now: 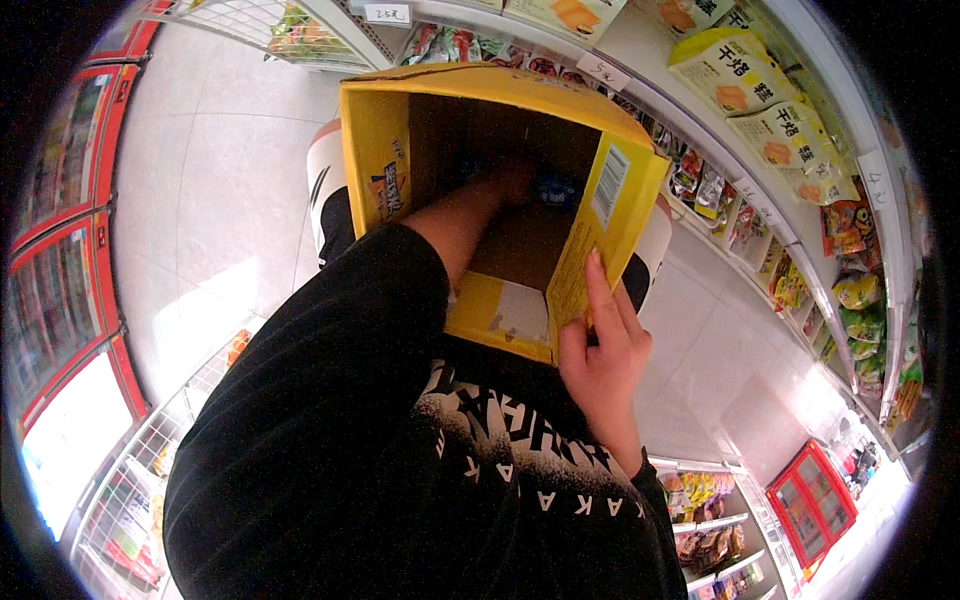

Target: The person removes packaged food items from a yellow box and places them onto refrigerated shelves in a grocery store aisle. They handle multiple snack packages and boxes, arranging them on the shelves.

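A yellow cardboard box stands open-topped between the person's knees, its inside mostly in shadow. Deep in it, my left hand is close to small blue packages; the dark hides its fingers, so whether it holds one cannot be told. My right hand grips the box's printed right flap near its lower edge, with the fingers laid along it. The flap bears a barcode and small print.
Shelves of packaged snacks curve along the top and right. White wire racks stand lower left, and red-framed glass-door coolers line the far left. Another red-framed cabinet is at lower right, beyond tiled floor.
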